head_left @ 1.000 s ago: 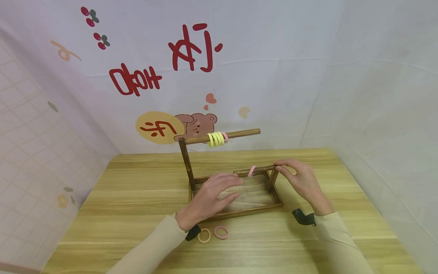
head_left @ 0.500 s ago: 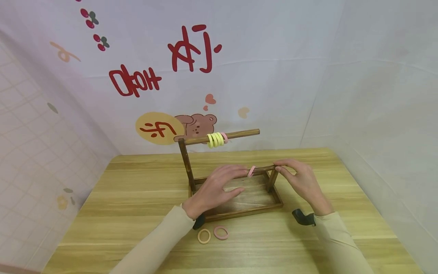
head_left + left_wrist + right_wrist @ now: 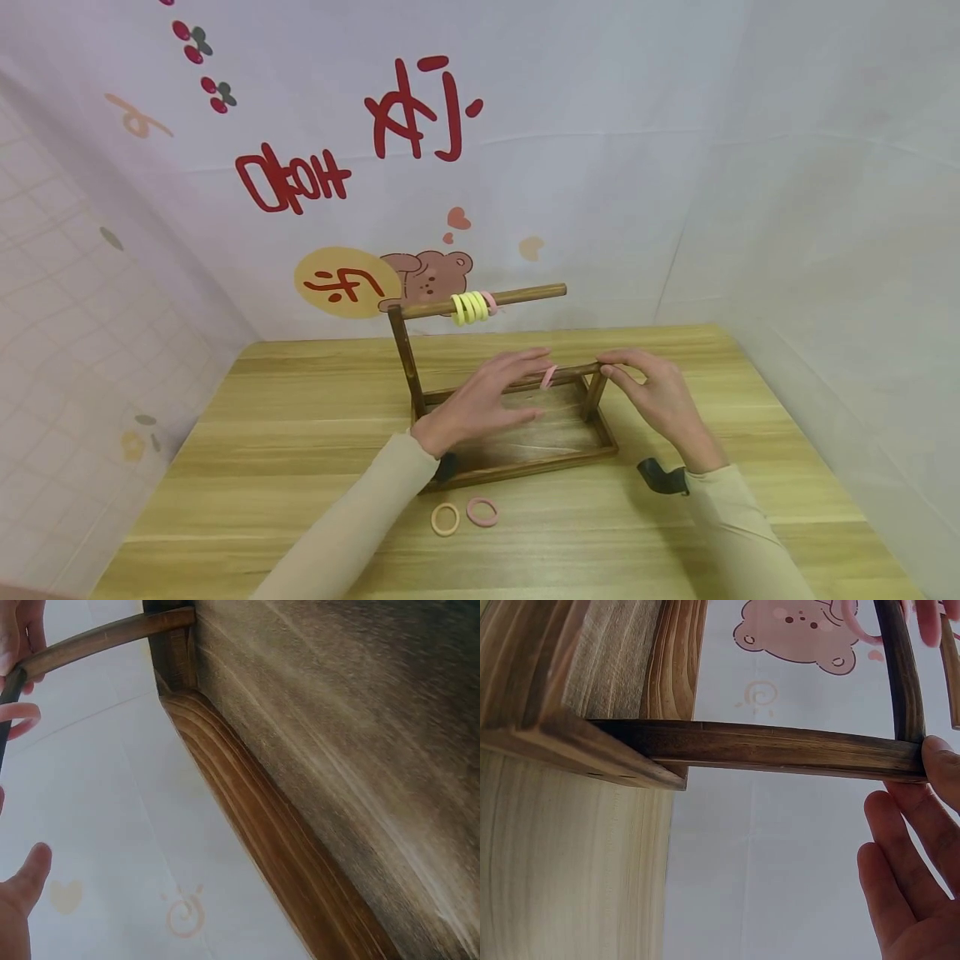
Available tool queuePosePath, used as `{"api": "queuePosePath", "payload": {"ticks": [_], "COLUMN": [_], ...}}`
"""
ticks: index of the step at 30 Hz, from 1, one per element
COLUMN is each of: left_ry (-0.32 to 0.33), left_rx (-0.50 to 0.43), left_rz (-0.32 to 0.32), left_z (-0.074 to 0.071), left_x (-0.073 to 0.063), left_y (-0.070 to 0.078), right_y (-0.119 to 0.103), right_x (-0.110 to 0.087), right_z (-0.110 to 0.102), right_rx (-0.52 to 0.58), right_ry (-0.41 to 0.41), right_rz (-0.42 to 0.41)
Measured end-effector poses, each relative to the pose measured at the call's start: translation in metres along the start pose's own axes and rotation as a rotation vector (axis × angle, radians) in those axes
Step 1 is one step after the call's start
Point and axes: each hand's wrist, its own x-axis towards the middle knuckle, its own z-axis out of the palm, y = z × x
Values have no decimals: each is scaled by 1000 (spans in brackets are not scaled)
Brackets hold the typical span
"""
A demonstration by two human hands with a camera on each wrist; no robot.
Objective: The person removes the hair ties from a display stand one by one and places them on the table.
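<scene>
A dark wooden rack (image 3: 517,471) with a tray base has a tall post at the left and a short one at the right, each carrying a horizontal bar. My right hand (image 3: 656,400) pinches the corner where the lower bar (image 3: 901,675) meets the short post (image 3: 780,746). On that lower bar hangs a pink ring (image 3: 548,377). My left hand (image 3: 483,404) is over the tray, fingers extended along the bar with their tips close to the ring, thumb held apart; contact cannot be told. Several yellow rings (image 3: 469,308) and a pink one circle the upper bar (image 3: 532,293).
A beige ring (image 3: 446,519) and another pink ring (image 3: 482,512) lie flat on the wooden table (image 3: 262,450) in front of the rack. White printed curtains (image 3: 600,167) close off the back and sides. Black straps or mounts show at both wrists.
My left hand has moved right and slightly up along the lower bar, to the pink ring. The right hand keeps its grip on the rack's corner.
</scene>
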Motion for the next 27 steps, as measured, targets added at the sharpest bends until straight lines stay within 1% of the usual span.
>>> {"api": "queuePosePath", "payload": {"ticks": [4,11,19,21,27], "left_ry": [-25,-31,-39,-41,-22], "left_rx": [-23,-71,-114,-117,-118], "left_rz": [-29,-40,-107,-108,-74], "left_z": [3,6,10,10,11], "left_x": [5,13,18,19,24], "left_y": [-4,-11,-16,-16,-18], "right_y": [0,1,2,3,3], "right_x": [0,0,-1,-1,-1], "right_z": [1,1,1,2,2], "right_rx": [1,-1,17,20,14], "right_ry": [-4,-8,6,9,11], "right_rz": [3,14,3,0,8]}}
